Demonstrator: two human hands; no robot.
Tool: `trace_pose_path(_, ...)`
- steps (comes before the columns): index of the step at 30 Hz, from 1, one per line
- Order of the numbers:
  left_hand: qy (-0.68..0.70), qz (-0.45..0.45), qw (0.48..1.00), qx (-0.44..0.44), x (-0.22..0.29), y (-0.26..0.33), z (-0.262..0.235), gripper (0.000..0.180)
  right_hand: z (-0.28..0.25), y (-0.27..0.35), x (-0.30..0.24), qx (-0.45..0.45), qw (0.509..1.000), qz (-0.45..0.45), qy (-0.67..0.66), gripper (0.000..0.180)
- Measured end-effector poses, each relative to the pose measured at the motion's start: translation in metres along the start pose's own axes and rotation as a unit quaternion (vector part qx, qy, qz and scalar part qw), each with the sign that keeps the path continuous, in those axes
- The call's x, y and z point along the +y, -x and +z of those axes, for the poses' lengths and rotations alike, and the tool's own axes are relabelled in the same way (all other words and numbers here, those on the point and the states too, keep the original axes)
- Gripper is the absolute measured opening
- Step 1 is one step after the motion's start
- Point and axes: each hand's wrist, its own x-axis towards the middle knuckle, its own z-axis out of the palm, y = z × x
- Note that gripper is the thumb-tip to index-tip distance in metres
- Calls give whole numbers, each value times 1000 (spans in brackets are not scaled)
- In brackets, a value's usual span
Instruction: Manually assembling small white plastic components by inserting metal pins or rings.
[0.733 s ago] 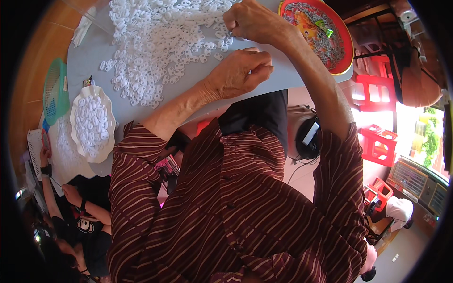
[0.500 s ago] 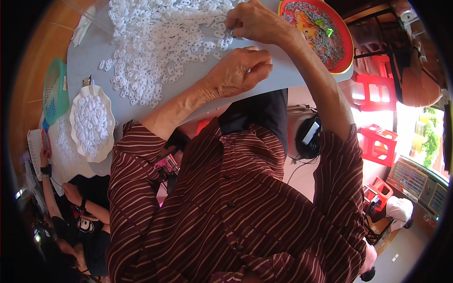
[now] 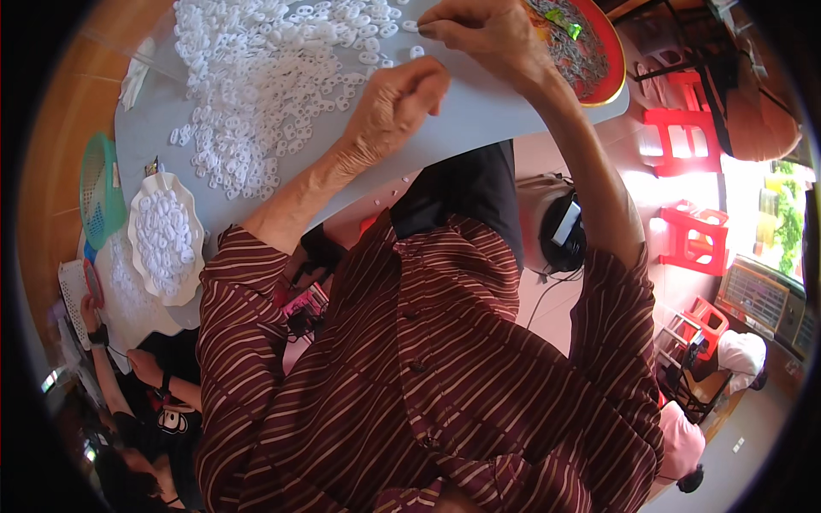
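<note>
A wide heap of small white plastic pieces with holes (image 3: 265, 77) covers much of the grey table. My left hand (image 3: 398, 103) is closed over the table beside the heap's right edge. Whatever it may hold is hidden by the curled fingers. Farther back, my right hand (image 3: 492, 38) pinches its fingertips together right at a loose white plastic piece (image 3: 410, 26). I cannot tell whether that piece is gripped or only touched. Near my right wrist stands a red round tray (image 3: 611, 51) with many thin grey metal bits and a green scrap in it.
A white scalloped dish (image 3: 199, 248) full of white pieces stands on the left, next to a green basket (image 3: 101, 184). Another person's hand (image 3: 90, 312) is at the lower left. Red stools (image 3: 694, 239) stand on the floor at right.
The whole view has shifted a little. My left hand has moved left, toward the heap. My right hand has drawn slightly right, and loose white pieces now show by its fingertips.
</note>
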Motion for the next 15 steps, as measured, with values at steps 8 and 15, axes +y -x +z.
trace_pose_path(8,23,31,999,26,-8,-9,-1,29,10,48,14,35,986,41,-157,14)
trace_pose_path(15,-11,53,998,38,-3,-8,1,24,21,60,25,81,951,74,-288,19)
